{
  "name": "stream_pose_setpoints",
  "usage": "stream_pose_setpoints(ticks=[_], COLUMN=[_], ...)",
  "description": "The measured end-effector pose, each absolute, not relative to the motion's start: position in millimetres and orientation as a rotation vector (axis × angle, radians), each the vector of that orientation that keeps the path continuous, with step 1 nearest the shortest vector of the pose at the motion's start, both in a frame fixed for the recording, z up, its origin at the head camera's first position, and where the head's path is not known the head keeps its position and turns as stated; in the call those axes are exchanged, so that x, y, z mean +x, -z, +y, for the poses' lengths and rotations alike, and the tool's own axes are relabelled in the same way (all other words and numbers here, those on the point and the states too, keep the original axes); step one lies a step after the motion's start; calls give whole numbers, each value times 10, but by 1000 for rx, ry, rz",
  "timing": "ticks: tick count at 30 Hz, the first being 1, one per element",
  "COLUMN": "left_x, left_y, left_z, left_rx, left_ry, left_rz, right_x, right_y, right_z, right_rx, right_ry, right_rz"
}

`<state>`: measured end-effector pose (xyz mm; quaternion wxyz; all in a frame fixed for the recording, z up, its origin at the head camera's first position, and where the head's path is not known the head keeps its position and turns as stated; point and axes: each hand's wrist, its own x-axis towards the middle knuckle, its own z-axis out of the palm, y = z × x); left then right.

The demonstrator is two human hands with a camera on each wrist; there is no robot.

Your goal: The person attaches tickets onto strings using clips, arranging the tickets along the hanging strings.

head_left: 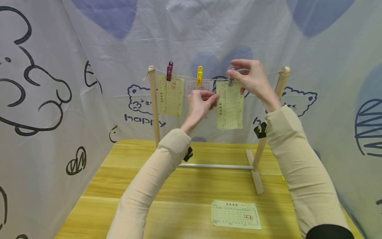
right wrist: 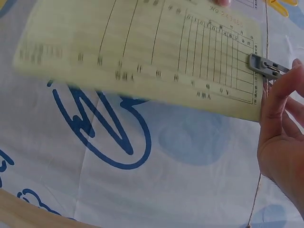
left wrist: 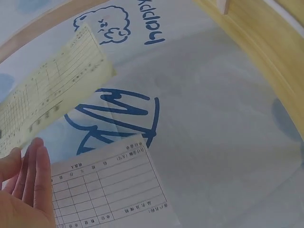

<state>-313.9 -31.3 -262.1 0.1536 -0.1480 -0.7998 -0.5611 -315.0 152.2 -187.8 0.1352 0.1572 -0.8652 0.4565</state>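
A pale yellow printed form slip (head_left: 229,109) hangs from a string, lengthwise down, near the right of a wooden rack. My right hand (head_left: 253,78) pinches a grey clothespin (right wrist: 266,66) between thumb and fingers. The clothespin's jaws overlap the top edge of this slip at the string. My left hand (head_left: 200,104) holds the slip's left edge near its top with thumb and fingertips. Left of it, a white slip (left wrist: 109,185) hangs under a yellow clothespin (head_left: 199,75), partly hidden by my left hand. Another yellow slip (head_left: 170,96) hangs from a dark red clothespin (head_left: 169,71).
The rack's wooden posts (head_left: 154,109) stand on a wood-grain table (head_left: 134,159), with a white bar (head_left: 218,166) low between them. Another form slip (head_left: 235,215) lies flat in front. A small yellow piece (head_left: 282,178) shows beside my right sleeve. Printed cloth (head_left: 179,30) surrounds the table.
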Motion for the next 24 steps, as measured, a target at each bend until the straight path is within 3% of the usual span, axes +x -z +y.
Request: stream_pose_setpoints(ticks=[24], left_x=[-3075], left_y=[2687], left_z=[-219], left_rx=[-437], left_ry=[1538], left_rz=[-2368], right_x=[-3137], right_y=[1936], right_z=[1517], right_rx=[542], right_ry=[-1307], right_rz=[-2403])
